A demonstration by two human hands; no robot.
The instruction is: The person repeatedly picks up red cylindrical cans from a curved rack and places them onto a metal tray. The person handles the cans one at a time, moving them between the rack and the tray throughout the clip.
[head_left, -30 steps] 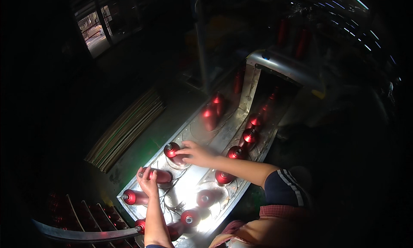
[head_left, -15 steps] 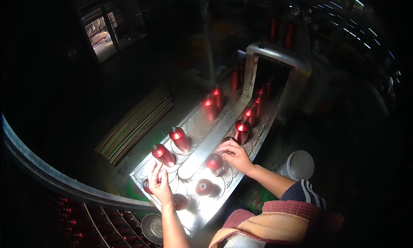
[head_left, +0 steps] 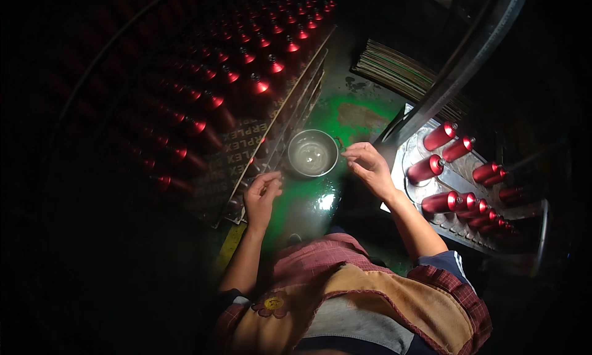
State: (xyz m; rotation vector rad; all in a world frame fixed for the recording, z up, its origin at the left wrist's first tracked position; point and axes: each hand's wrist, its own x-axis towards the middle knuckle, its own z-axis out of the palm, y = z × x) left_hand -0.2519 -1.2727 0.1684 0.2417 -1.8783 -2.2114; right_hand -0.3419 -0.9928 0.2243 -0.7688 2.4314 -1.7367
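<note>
My left hand [head_left: 261, 198] hangs beside the edge of the boards on the left, fingers loosely curled, with nothing visible in it. My right hand [head_left: 370, 169] is close to the right rim of a round metal pot [head_left: 312, 132]; its fingers are bent and apart from the thumb, and it appears to hold nothing. Pale liquid shows inside the pot. Rows of red metal bottles [head_left: 213, 100] with narrow necks stand on the boards to the left. More red bottles [head_left: 425, 169] stand on the metal conveyor table at right, beyond my right hand.
A curved metal rail [head_left: 459, 62] crosses the upper right, above the near end of the conveyor table [head_left: 407, 151]. A stack of thin boards [head_left: 394, 71] lies behind it. The floor [head_left: 364, 105] is stained green and looks wet. Stacked boards [head_left: 290, 102] edge the bottle rows.
The view has swung left from the conveyor to the bottle rows and pot. Both hands have left the bottles on the conveyor and now hang either side of the pot.
</note>
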